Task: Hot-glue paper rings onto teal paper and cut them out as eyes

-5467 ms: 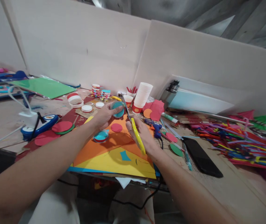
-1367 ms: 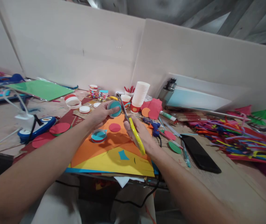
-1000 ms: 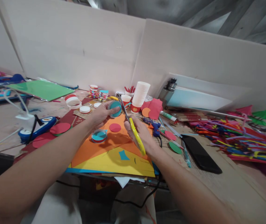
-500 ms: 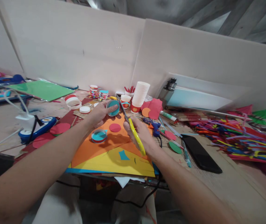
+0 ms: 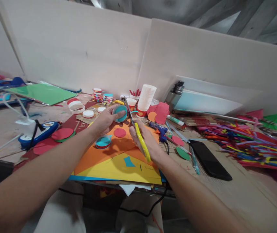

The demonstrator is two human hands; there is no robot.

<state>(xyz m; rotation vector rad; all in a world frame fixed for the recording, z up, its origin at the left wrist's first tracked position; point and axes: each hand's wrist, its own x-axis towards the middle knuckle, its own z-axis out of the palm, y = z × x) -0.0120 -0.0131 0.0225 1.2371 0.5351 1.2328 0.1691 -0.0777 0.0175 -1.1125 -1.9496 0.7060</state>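
Observation:
My left hand [image 5: 108, 118] pinches a round blue-faced piece [image 5: 120, 113] with a pale rim, thumb pressed on its face. It looks like a shallow cup bottom. In my right hand [image 5: 143, 136] are yellow-handled scissors [image 5: 140, 140], their blades pointing up along the right edge of the blue piece. A thin blue paper strip [image 5: 135, 111] shows just right of the blades. Below my left hand, a similar blue-faced cup bottom [image 5: 103, 141] lies on orange paper [image 5: 90, 158], near a red paper disc [image 5: 119, 132].
Stacked white paper cups [image 5: 148, 97] stand behind my hands. On the right are a blue glue gun [image 5: 162, 134], a black phone [image 5: 210, 160] and a heap of coloured pipe cleaners [image 5: 252, 145]. A blue-and-white power strip [image 5: 40, 132] sits left. Yellow paper [image 5: 119, 171] covers the front edge.
The blue piece and my left hand have shifted slightly right. The scissors have tilted a little more upright, and the blue strip now sticks out to the right of the blades.

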